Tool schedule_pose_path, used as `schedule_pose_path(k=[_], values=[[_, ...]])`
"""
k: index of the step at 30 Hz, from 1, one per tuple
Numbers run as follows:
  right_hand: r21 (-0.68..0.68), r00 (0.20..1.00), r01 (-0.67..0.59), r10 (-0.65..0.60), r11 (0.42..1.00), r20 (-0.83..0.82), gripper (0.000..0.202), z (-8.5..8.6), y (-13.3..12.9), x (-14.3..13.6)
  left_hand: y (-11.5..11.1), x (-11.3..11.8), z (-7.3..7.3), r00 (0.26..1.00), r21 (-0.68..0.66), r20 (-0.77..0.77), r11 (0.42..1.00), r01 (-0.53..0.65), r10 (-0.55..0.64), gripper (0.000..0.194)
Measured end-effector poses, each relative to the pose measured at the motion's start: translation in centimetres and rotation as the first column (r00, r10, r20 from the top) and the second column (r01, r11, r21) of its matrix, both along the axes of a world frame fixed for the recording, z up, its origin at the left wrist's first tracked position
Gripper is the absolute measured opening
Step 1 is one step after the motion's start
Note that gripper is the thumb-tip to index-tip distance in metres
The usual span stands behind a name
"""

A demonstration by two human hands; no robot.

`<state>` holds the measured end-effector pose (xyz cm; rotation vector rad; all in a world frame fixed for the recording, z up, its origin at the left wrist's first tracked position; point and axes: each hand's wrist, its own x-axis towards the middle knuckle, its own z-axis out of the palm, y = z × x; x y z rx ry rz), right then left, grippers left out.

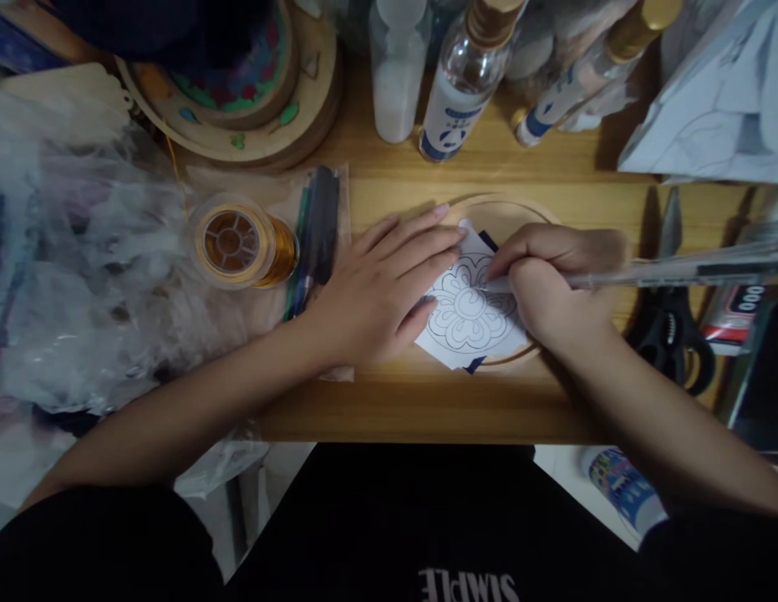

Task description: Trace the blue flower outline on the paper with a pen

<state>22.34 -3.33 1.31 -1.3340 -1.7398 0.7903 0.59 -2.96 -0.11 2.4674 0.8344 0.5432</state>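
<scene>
A white paper with a flower line drawing lies on a round wooden board, dark blue edges showing beneath it. My left hand rests flat over the paper's left edge, fingers stretched out. In my right hand is a clear-barrelled pen, its tip on or just above the drawing near the flower's centre. The pen's long barrel points off to the right. My curled right fingers partly cover the paper's right side.
Left of my hand stand a spool of golden thread and several pens. Plastic bags crowd the left. Bottles line the back. Black scissors and a red-and-white tube lie at the right.
</scene>
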Motion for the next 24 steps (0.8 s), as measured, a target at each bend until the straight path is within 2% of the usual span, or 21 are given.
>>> schedule_pose_path(k=[6, 14, 20, 24], values=[[-0.022, 0.991, 0.102, -0.103, 0.995, -0.081, 0.027, -0.28, -0.10, -0.33, -0.08, 0.05, -0.02, 1.000, -0.001, -0.011, 1.000, -0.013, 0.013, 0.046], [-0.033, 0.998, 0.016, -0.017, 0.999, -0.054, 0.025, 0.08, 0.00, -0.10, -0.06, 0.03, -0.03, 1.000, -0.006, -0.003, 1.000, -0.006, 0.006, 0.046], [-0.046, 0.999, 0.027, -0.029, 0.999, -0.036, 0.025, 0.47, 0.01, -0.27, 0.02, 0.01, 0.06, 1.000, -0.054, 0.003, 0.999, 0.005, -0.005, 0.049], [-0.036, 0.999, 0.026, -0.027, 0.999, -0.043, 0.025, 0.33, 0.04, -0.30, -0.01, 0.03, 0.04, 1.000, -0.028, -0.003, 1.000, 0.000, 0.000, 0.048]])
